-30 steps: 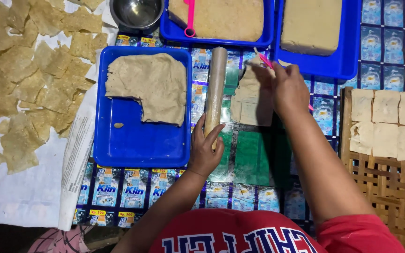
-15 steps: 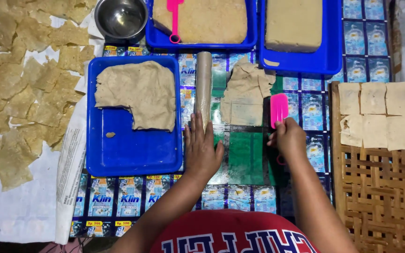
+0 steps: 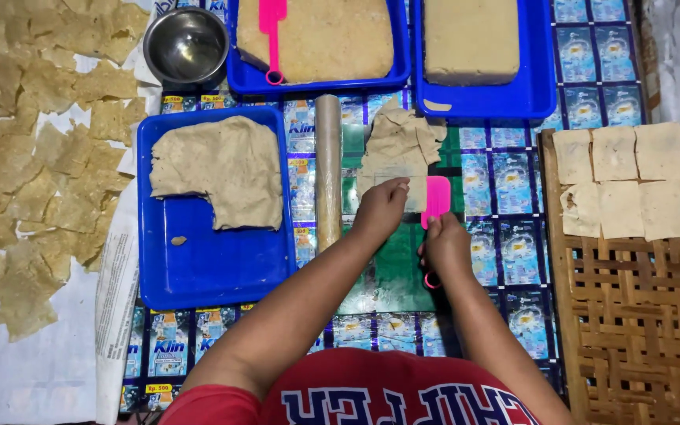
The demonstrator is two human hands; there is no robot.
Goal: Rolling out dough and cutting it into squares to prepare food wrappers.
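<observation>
Dough sheet (image 3: 397, 145) thin, ragged, pink scraper (image 3: 437, 200) flat

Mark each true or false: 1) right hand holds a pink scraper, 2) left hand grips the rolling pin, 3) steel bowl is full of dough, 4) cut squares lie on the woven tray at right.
1) True: the right hand holds the pink scraper.
2) False: the left hand rests on the thin dough sheet; the rolling pin lies beside it, untouched.
3) False: the steel bowl looks empty.
4) True: pale dough squares lie on the woven tray.
</observation>
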